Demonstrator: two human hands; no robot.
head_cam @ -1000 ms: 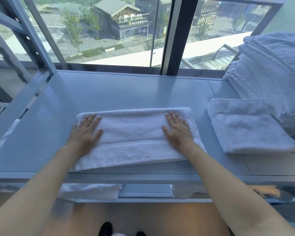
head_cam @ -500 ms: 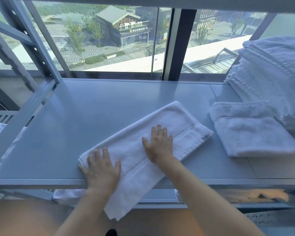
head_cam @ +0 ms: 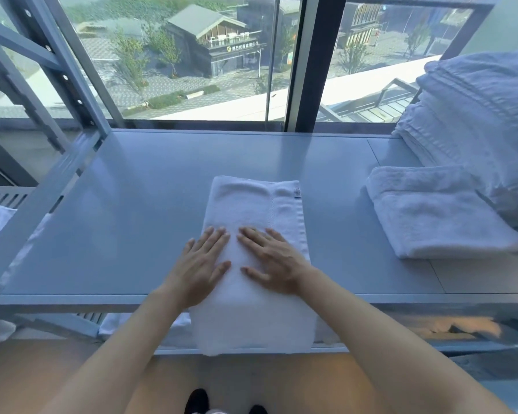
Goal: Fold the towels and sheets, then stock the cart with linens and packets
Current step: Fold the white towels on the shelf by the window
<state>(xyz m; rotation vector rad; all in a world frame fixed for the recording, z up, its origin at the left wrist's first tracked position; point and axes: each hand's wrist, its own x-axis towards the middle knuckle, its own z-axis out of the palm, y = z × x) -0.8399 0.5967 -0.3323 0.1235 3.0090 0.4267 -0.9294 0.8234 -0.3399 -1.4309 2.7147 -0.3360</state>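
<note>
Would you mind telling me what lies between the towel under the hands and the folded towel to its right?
In the head view, only bare shelf top separates the towel from the folded towel.

Grey shelf (head_cam: pixel 150 222): folded towel (head_cam: pixel 251 210) ctr overhanging front edge; 2nd towel (head_cam: pixel 437 216) + stack (head_cam: pixel 473 121) rt.

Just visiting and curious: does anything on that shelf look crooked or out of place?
Only one thing: the towel under both flat hands, left hand and right hand, overhangs the shelf's near edge. The folded towel to the right lies slightly angled.
</note>
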